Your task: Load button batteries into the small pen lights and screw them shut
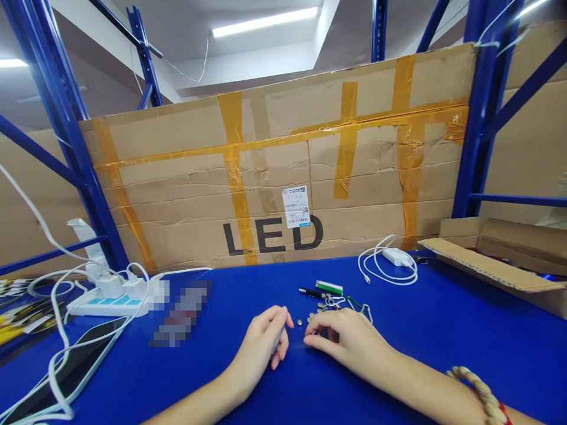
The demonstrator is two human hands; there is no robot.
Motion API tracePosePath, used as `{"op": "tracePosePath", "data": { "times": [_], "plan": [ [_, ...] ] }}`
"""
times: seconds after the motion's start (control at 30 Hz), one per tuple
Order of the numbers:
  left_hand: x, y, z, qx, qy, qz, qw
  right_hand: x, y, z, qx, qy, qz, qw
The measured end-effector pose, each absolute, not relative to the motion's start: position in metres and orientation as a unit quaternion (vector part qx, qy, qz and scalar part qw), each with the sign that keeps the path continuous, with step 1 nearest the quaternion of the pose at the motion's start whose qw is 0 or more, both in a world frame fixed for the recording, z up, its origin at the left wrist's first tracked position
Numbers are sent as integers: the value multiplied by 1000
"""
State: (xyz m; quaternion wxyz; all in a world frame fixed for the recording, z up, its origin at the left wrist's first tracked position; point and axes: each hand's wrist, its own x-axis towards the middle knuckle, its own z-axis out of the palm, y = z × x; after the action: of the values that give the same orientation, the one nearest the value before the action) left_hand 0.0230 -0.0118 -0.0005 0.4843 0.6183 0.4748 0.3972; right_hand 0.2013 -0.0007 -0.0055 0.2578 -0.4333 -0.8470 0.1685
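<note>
My left hand [267, 335] is closed above the blue tabletop, fingers curled inward; what it holds, if anything, is hidden. To its right, my right hand [348, 335] pinches a small shiny piece between thumb and forefinger, apparently a button cell. A single button cell [300, 323] lies on the table between the hands. Several more button cells [319, 307] sit loosely just beyond my right fingers, partly covered by them. Behind these are a black pen-shaped tube [312, 292], a green and silver tube [329, 288] and small carabiner clips [367, 311].
At the left, a white power strip [108, 302] with plugs and loose cables stands by a phone [73, 369]. A white charger with coiled cable [397, 257] lies at the back right, near an open cardboard box [491, 265]. A large cardboard panel [274, 171] closes the back.
</note>
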Motion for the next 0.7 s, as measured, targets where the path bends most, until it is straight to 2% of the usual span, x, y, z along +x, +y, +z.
{"op": "tracePosePath", "data": {
  "times": [0.27,0.43,0.53,0.7],
  "plan": [
    [23,-12,-1,618,472,397,488,201,1,-8,-425,-821,217,314],
    [23,-12,-3,623,460,398,493,200,3,-10,-390,-773,328,379],
    [23,-11,-5,621,456,400,497,199,1,-7,-362,-780,294,416],
    [22,-11,-6,626,449,401,495,199,1,-6,-353,-795,256,421]
  ]
}}
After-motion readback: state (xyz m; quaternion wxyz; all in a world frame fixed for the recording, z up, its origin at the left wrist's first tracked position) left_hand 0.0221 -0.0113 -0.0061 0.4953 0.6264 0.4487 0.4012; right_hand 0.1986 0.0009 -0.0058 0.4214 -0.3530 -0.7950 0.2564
